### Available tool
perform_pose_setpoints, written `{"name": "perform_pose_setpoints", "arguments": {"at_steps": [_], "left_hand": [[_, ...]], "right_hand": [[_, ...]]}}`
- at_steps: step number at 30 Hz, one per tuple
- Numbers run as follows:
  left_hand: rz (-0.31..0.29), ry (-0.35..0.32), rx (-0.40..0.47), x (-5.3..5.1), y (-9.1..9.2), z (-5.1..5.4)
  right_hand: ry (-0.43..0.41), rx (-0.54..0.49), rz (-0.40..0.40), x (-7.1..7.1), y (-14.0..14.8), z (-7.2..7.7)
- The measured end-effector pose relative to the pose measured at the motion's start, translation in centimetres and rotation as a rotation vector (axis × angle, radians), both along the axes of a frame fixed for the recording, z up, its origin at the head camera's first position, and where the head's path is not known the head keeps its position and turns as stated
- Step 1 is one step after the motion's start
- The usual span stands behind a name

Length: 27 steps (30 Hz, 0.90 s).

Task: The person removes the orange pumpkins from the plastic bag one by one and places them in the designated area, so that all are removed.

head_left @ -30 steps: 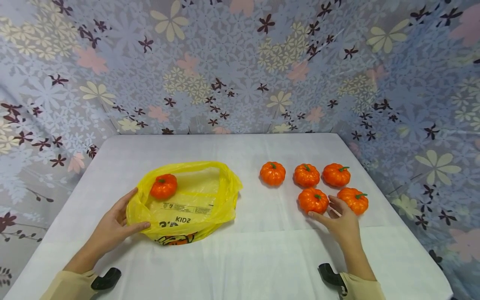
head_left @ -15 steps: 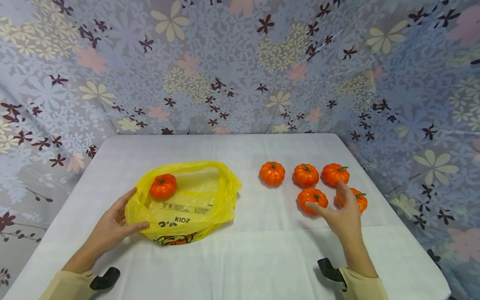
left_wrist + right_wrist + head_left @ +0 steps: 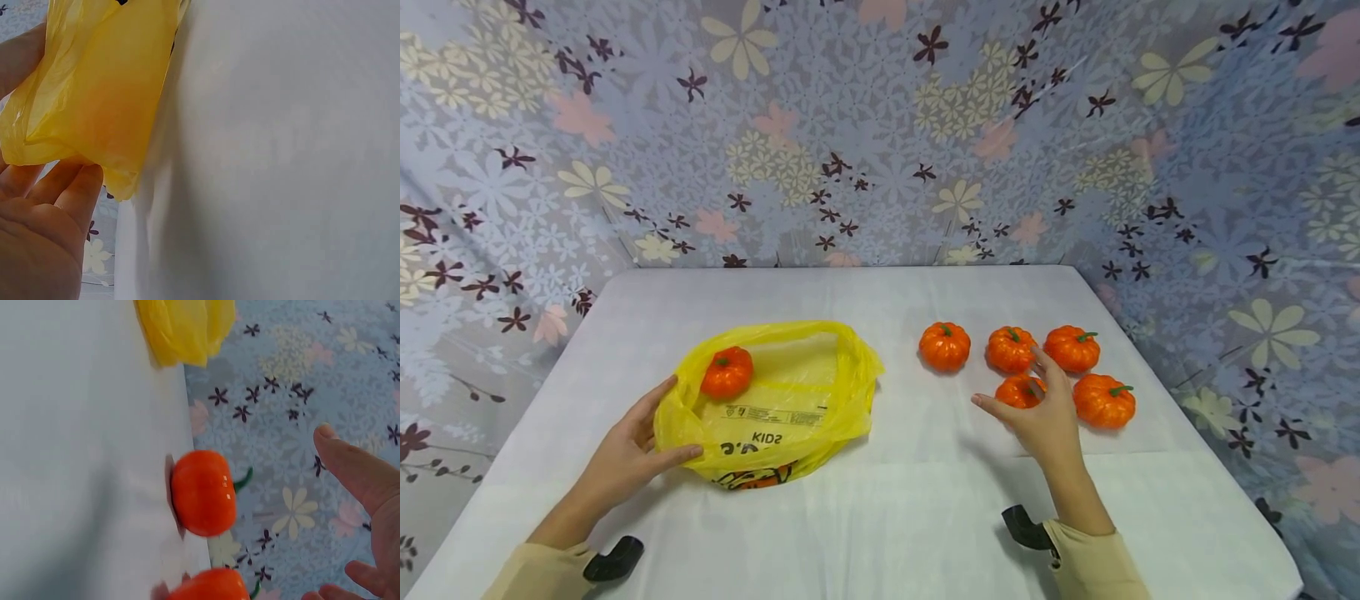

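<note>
A yellow plastic bag [image 3: 805, 442] lies with its mouth spread wide, one small orange pumpkin [image 3: 727, 372] inside it at the left. My left hand [image 3: 625, 457] holds the bag's left side, thumb by the front rim; the left wrist view shows the fingers [image 3: 80, 194] against the plastic. Over the pumpkins at the right, my right hand [image 3: 1047, 421] is spread, thumb and fingers apart, nothing between them. It partly hides the front pumpkin [image 3: 1015, 390]. In the right wrist view a pumpkin [image 3: 203, 494] with a green stem stands apart from the thumb [image 3: 356, 465].
Behind the right hand are a pumpkin [image 3: 944, 347] at the left, a middle pumpkin [image 3: 1009, 348] and a back right pumpkin [image 3: 1071, 349]. One more pumpkin [image 3: 1103, 402] lies right of the hand. The white-covered table [image 3: 880, 533] meets a flowered cloth [image 3: 880, 167] behind.
The right hand has come off the front pumpkin, lifted over the right-hand ones, then shifted left with its fingers spread. The left hand and the bag stay nearly where they were.
</note>
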<state>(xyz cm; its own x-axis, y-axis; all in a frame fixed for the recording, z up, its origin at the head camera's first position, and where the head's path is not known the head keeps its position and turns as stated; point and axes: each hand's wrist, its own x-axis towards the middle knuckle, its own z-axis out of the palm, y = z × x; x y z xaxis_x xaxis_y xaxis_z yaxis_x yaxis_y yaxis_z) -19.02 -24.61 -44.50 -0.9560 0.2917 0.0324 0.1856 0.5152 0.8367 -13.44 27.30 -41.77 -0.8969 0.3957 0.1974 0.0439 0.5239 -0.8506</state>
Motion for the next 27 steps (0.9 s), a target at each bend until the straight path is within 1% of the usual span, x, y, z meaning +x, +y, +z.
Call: {"name": "perform_pose_setpoints", "arguments": {"at_steps": [4, 7, 10, 16, 21, 23, 27], "left_hand": [[-0.011, 0.024, 0.02, 0.1, 0.1, 0.0], [-0.012, 0.028, 0.025, 0.2, 0.2, -0.1], [-0.004, 0.023, 0.016, 0.2, 0.1, -0.2], [0.011, -0.01, 0.009, 0.3, 0.1, -0.2], [0.005, 0.014, 0.013, 0.4, 0.2, -0.2], [0.006, 0.01, 0.006, 0.3, 0.2, -0.1], [0.012, -0.013, -0.013, 0.2, 0.3, 0.0]], "right_hand": [[0.027, 0.036, 0.022, -0.6, -0.9, 0.0], [0.045, 0.05, 0.041, -1.0, -1.7, 0.1], [0.036, 0.032, 0.09, -1.4, -2.6, 0.3], [0.002, -0.01, 0.187, -2.7, -5.1, 0.3], [-0.052, -0.007, 0.229, -3.6, -7.2, 0.1], [-0.069, -0.008, 0.246, -3.9, -7.9, 0.1], [-0.056, -0.028, 0.302, -4.6, -9.1, 0.1]]}}
